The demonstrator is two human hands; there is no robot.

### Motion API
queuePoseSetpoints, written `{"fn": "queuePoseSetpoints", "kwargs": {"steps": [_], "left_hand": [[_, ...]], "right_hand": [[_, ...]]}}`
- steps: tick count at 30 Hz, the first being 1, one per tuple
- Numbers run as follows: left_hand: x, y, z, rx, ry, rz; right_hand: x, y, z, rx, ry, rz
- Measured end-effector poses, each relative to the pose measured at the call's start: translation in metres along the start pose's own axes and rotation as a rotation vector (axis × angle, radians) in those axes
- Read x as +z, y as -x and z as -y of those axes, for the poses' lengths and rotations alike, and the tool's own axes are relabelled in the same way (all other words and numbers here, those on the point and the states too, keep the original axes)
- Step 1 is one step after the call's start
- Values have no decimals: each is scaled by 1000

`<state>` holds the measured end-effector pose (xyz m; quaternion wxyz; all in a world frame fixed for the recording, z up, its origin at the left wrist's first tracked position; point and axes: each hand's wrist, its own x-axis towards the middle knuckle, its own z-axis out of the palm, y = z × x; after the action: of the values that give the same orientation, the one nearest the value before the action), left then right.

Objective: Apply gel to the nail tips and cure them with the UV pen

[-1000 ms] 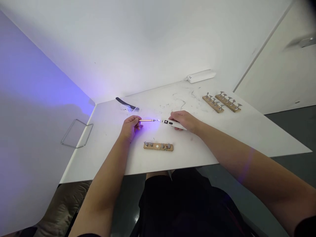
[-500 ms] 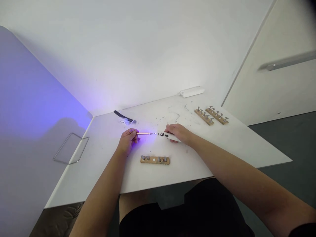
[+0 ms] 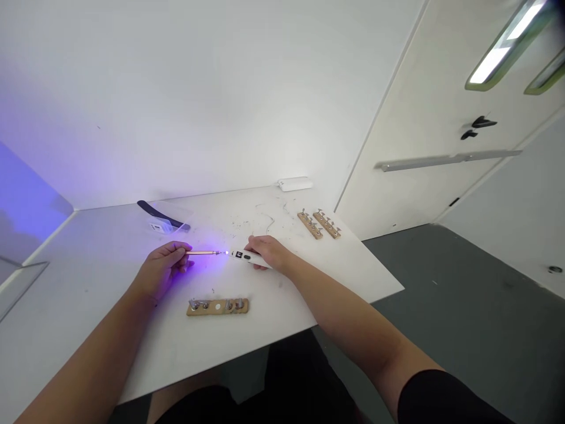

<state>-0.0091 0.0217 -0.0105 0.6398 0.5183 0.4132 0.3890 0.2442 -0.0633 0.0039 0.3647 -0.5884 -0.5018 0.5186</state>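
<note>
on the lamp there is a small dark screen with white marks, too small for me to read, and a dark button beside it; the packet, a little beyond the left hand, carries a white label, also too small to read. one pen, of copper colour, is held by the left hand in a narrow pinch, pointing to the right hand, which is closed around the one lamp. the pen's tip lies between the hands, just at the lamp's head, in violet light; whether they touch, i cannot tell. three wooden strips are on the table: the near strip, on the person's side of the gap between the hands, has four metal stands and one white dot; the two far strips, beyond the right hand and to its right, bear about five stands each. one black file lies by the packet, one white box is beyond the right hand, near the wall, and dark crumbs are scattered beyond the gap between the hands.
</note>
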Motion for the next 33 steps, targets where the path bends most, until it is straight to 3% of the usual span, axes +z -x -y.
{"fn": "queuePoseSetpoints", "kwargs": {"steps": [33], "left_hand": [[1,-5,1,46,40,-20]], "right_hand": [[-1,0,-4,-59,3,18]]}}
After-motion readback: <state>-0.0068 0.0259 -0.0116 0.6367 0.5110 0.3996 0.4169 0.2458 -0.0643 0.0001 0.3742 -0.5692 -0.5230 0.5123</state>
